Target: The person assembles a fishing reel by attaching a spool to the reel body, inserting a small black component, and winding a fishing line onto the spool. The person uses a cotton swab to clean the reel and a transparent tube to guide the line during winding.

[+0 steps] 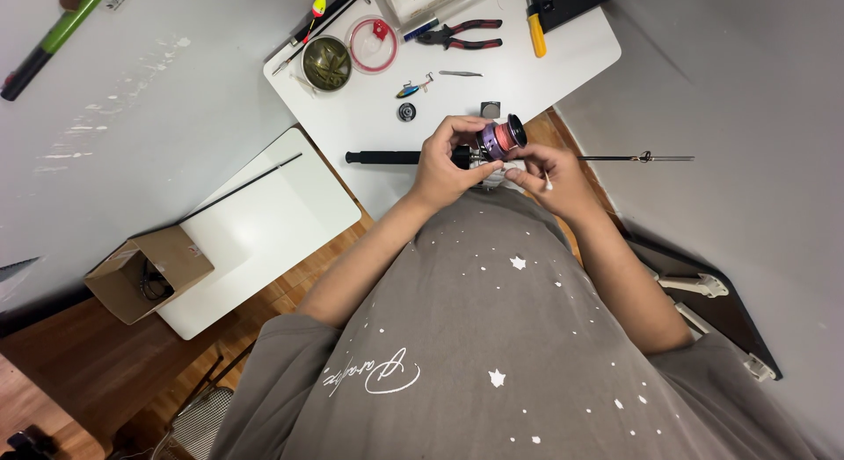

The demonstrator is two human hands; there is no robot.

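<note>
Fishing reel (499, 137) held above the near edge of the white table (563, 60), gripped in the left hand (447, 164) with spool axis pointing up and to the right, away from the body. Right hand (549, 174) just beside and below the reel, fingers pinched on a cotton swab (546, 181), the nearer hand for touching the spool. Farther up the table, round clear tub (373, 44) with a red piece inside, dark olive tub (326, 63) of coiled line, and open cardboard box (149, 273) at lower left with dark cable inside.
</note>
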